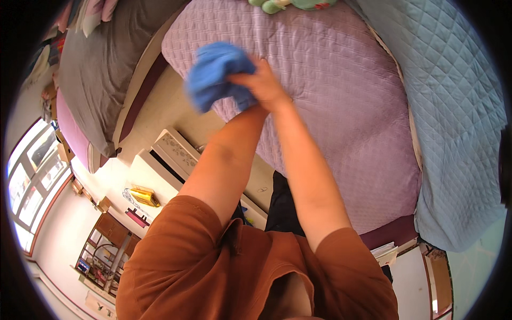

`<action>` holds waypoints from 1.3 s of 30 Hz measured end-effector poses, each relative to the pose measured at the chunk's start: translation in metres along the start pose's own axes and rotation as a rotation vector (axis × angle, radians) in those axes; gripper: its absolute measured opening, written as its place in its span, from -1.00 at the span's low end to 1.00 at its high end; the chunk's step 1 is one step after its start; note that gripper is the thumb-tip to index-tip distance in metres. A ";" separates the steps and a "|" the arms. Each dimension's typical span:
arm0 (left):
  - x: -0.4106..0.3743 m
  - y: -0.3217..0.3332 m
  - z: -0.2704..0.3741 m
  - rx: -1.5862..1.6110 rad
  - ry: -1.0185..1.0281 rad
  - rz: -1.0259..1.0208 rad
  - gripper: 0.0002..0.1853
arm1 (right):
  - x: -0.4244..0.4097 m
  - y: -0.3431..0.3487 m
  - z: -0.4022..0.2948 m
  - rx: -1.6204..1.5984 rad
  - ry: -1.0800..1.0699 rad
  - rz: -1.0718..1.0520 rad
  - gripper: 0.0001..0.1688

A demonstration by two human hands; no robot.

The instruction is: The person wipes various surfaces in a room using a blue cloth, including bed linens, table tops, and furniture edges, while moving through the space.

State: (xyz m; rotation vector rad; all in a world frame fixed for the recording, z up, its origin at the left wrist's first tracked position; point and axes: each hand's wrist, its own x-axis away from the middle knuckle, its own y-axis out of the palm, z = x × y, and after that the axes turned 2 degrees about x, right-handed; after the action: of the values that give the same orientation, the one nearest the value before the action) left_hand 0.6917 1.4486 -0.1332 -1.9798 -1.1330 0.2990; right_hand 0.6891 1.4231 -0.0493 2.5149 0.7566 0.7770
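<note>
A crumpled blue cloth (220, 74), blurred by motion, is held up over the near edge of the bed with the lilac quilted cover (332, 120). My right hand (269, 86) grips the cloth, thumb and fingers pressed on its right side. My left forearm (236, 140) reaches up to the same spot, its wrist crossing close below the right one. Behind the cloth and my right hand, my left hand is hidden, so its hold cannot be made out.
To the right hangs a light blue quilted cover (452, 120). Green plush toys (296, 3) lie at the far edge. On the left is another bed with a grey sheet (108, 72). A white cabinet (150, 170) bearing a gold-coloured pack (145, 197) stands by my left arm.
</note>
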 end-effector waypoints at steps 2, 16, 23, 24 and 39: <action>-0.011 0.013 -0.012 0.132 0.206 -0.261 0.48 | 0.018 -0.049 -0.017 0.093 -0.039 0.354 -0.53; -0.076 0.127 -0.217 1.499 0.614 0.028 0.09 | -0.086 0.083 0.069 1.249 -0.135 0.799 -0.54; -0.165 0.110 -0.293 1.335 0.580 0.230 -0.17 | -0.098 0.152 0.103 0.261 0.240 0.065 -0.29; -0.171 0.114 -0.291 1.383 0.532 0.151 -0.37 | -0.091 0.146 0.087 0.312 0.203 0.132 -0.29; -0.238 0.080 -0.199 1.065 0.788 0.167 -0.56 | -0.104 -0.019 0.033 1.537 0.782 0.563 0.16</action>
State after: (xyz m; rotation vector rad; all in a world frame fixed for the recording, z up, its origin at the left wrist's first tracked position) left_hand 0.7153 1.1302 -0.1088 -1.0343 -0.1773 0.1255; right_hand 0.6296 1.3687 -0.1249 3.8700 1.1747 2.0257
